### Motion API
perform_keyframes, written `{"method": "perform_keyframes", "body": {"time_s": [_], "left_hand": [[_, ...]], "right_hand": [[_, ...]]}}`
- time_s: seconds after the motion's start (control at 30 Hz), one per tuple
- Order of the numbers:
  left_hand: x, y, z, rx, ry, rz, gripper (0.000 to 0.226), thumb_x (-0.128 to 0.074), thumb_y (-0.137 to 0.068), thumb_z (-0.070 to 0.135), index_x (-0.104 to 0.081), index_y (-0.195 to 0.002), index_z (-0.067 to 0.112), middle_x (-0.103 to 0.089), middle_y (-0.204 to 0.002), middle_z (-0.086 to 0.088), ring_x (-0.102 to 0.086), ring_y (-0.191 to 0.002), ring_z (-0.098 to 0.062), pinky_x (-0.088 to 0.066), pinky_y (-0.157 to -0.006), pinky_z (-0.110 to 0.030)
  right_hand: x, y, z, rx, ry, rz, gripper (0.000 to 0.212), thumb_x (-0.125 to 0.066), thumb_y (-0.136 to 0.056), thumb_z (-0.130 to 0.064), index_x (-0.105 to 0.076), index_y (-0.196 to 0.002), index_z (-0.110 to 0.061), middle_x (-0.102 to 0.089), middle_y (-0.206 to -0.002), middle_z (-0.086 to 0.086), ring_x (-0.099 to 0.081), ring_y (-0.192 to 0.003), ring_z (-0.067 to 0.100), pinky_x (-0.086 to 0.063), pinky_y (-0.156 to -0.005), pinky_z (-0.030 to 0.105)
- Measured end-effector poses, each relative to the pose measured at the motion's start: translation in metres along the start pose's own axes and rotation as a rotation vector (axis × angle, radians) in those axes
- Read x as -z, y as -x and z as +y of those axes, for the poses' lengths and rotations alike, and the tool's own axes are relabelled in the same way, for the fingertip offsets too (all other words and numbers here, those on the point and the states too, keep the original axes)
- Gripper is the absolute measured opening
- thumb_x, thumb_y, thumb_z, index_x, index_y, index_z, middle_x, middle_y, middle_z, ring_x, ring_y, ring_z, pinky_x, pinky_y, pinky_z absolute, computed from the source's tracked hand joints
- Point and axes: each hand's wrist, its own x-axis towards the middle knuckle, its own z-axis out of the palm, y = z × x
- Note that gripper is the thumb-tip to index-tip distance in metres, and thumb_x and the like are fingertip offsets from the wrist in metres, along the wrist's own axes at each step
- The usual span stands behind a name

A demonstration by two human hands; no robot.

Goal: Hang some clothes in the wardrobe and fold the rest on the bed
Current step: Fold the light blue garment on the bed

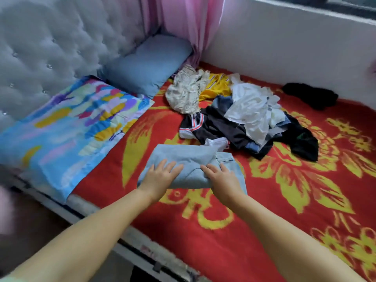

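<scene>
**Pale blue denim, folded, under both hands**

Item: folded jeans (189,165), lying on the red and yellow bedspread (223,231) near the bed's front edge, a pocket showing at the right end.

Left hand (160,176): flat on the left part of the denim, fingers (173,165) straight and slightly spread, pressing down, gripping nothing.

Right hand (221,178): flat on the right part, fingers straight, close together, pointing toward the left hand; nothing clasped.

Unfolded pile (234,119): just beyond the jeans; white, black, yellow and cream garments mixed.

Black garment (311,94): apart, near the wall.

Blue pillow (148,62) and multicoloured pillow (67,123): against the tufted headboard (50,47).
</scene>
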Motion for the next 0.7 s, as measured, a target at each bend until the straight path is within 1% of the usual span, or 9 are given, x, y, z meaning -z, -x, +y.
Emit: {"method": "perform_keyframes", "body": {"time_s": [0.07, 0.17, 0.23, 0.33, 0.43, 0.53, 0.6, 0.67, 0.7], "left_hand": [[0.002, 0.047, -0.01, 0.085, 0.016, 0.006, 0.063, -0.03, -0.097, 0.008, -0.009, -0.152, 0.029, -0.018, -0.156, 0.002, -0.016, -0.144, -0.021, -0.033, -0.104, -0.04], [-0.001, 0.108, -0.027, 0.187, 0.074, 0.0, 0.068, -0.035, -0.094, 0.005, -0.01, -0.152, 0.028, -0.022, -0.154, -0.002, -0.018, -0.142, -0.023, -0.035, -0.103, -0.042], [-0.008, 0.161, -0.042, 0.285, 0.103, -0.04, 0.072, -0.04, -0.092, 0.003, -0.009, -0.152, 0.028, -0.02, -0.155, -0.002, -0.016, -0.143, -0.026, -0.033, -0.107, -0.044], [-0.025, 0.238, -0.06, 0.427, 0.162, -0.082, 0.069, -0.035, -0.094, 0.001, -0.009, -0.152, 0.028, -0.018, -0.157, 0.0, -0.013, -0.145, -0.027, -0.027, -0.112, -0.045], [-0.046, 0.323, -0.071, 0.559, 0.224, -0.079, 0.065, -0.034, -0.095, 0.002, -0.014, -0.152, 0.026, -0.021, -0.155, -0.002, -0.017, -0.143, -0.027, -0.028, -0.112, -0.045], [-0.071, 0.414, -0.077, 0.669, 0.244, -0.079, 0.062, -0.035, -0.096, 0.004, -0.017, -0.151, 0.025, -0.027, -0.151, -0.002, -0.021, -0.14, -0.024, -0.032, -0.109, -0.044], [-0.092, 0.482, -0.079, 0.76, 0.25, -0.1, 0.062, -0.035, -0.096, 0.004, -0.016, -0.152, 0.025, -0.028, -0.151, 0.0, -0.021, -0.141, -0.023, -0.032, -0.109, -0.044], [-0.112, 0.551, -0.081, 0.833, 0.268, -0.125, 0.065, -0.039, -0.094, 0.005, -0.014, -0.151, 0.025, -0.028, -0.151, 0.001, -0.021, -0.141, -0.024, -0.031, -0.109, -0.044], [-0.119, 0.577, -0.081, 0.856, 0.263, -0.135, 0.07, -0.045, -0.092, 0.006, -0.014, -0.151, 0.025, -0.029, -0.15, 0.002, -0.023, -0.14, -0.024, -0.031, -0.109, -0.043]], "right_hand": [[0.007, 0.012, -0.03, 0.105, 0.021, -0.008, 0.078, -0.045, -0.088, 0.0, -0.014, -0.152, -0.033, -0.027, -0.151, -0.01, -0.028, -0.134, 0.032, -0.042, -0.09, 0.044], [0.009, 0.023, -0.075, 0.226, -0.008, -0.042, 0.075, -0.042, -0.089, -0.001, -0.017, -0.151, -0.033, -0.028, -0.152, -0.01, -0.028, -0.135, 0.031, -0.043, -0.094, 0.044], [0.008, 0.033, -0.118, 0.346, 0.006, -0.064, 0.073, -0.04, -0.089, -0.001, -0.019, -0.151, -0.034, -0.029, -0.151, -0.01, -0.028, -0.135, 0.03, -0.042, -0.097, 0.044], [0.0, 0.05, -0.183, 0.498, 0.032, -0.095, 0.074, -0.04, -0.088, 0.0, -0.02, -0.151, -0.033, -0.031, -0.149, -0.01, -0.03, -0.131, 0.029, -0.041, -0.099, 0.046], [-0.016, 0.076, -0.254, 0.642, 0.067, -0.144, 0.077, -0.04, -0.086, 0.001, -0.018, -0.151, -0.033, -0.029, -0.151, -0.01, -0.026, -0.137, 0.028, -0.037, -0.105, 0.046], [-0.037, 0.113, -0.329, 0.762, 0.101, -0.179, 0.077, -0.041, -0.086, -0.001, -0.018, -0.151, -0.034, -0.028, -0.152, -0.01, -0.023, -0.142, 0.025, -0.034, -0.109, 0.042], [-0.056, 0.147, -0.384, 0.841, 0.12, -0.198, 0.074, -0.039, -0.088, -0.002, -0.018, -0.151, -0.034, -0.028, -0.153, -0.011, -0.023, -0.143, 0.024, -0.033, -0.11, 0.041], [-0.077, 0.185, -0.44, 0.905, 0.139, -0.216, 0.07, -0.037, -0.091, -0.005, -0.019, -0.151, -0.035, -0.028, -0.154, -0.011, -0.022, -0.144, 0.022, -0.032, -0.111, 0.04], [-0.085, 0.2, -0.46, 0.926, 0.137, -0.218, 0.069, -0.037, -0.091, -0.005, -0.019, -0.151, -0.035, -0.028, -0.154, -0.011, -0.023, -0.143, 0.021, -0.032, -0.111, 0.038]]}}
